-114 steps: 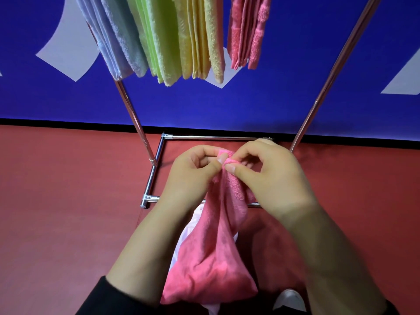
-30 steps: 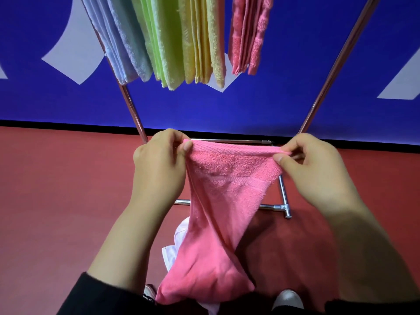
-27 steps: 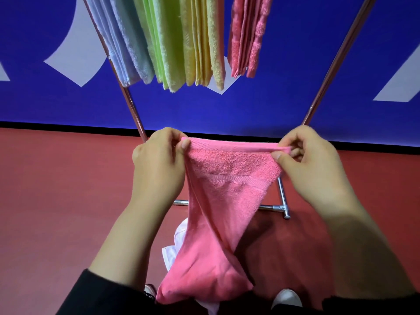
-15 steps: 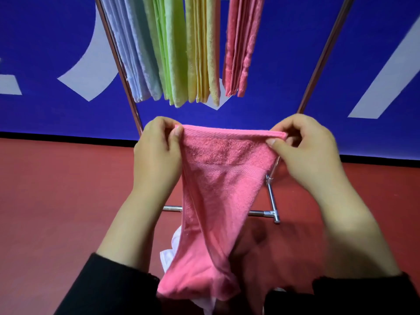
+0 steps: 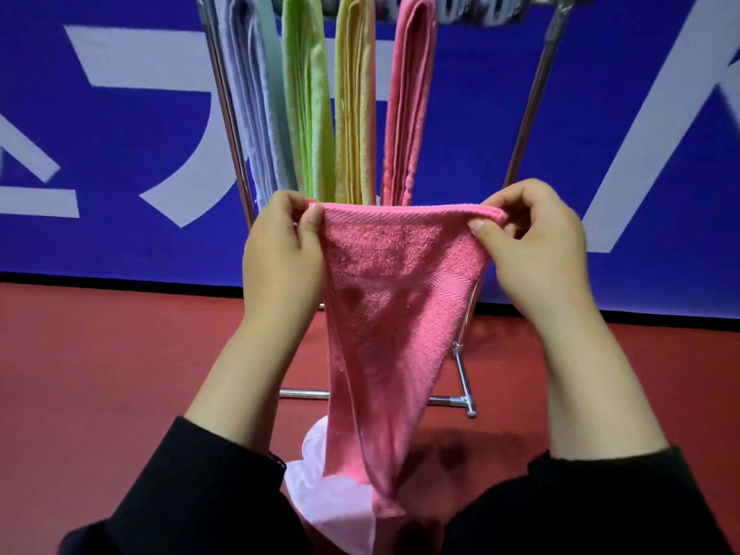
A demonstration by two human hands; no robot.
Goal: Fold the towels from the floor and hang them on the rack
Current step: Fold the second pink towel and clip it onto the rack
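— Why are you holding it like that?

— My left hand (image 5: 282,250) pinches one top corner of the pink terry towel (image 5: 394,314), thumb over the hem, and my right hand (image 5: 532,250) pinches the other corner between thumb and curled fingers. Pulled apart like this, the top edge runs taut and level, so I can judge where a fold ought to go. The rest hangs down between my forearms and narrows to a twisted tail.

— And where is it relative to the rack?

— In the air, in front of the chrome tube rack (image 5: 528,94), below its top bar. Four folded towels already hang there side by side: a pale blue one (image 5: 256,114), a lime green one (image 5: 306,114), a yellow one (image 5: 354,114) and another pink one (image 5: 410,106). There is bare bar to the right of that, which I judge is where mine belongs.

— Anything you can't make out?

— The bar itself is blurred and cut off at the top edge. A white cloth (image 5: 332,510) lies low behind the tail, partly covered; whether the tail touches it, or the red floor (image 5: 100,374), I cannot tell.
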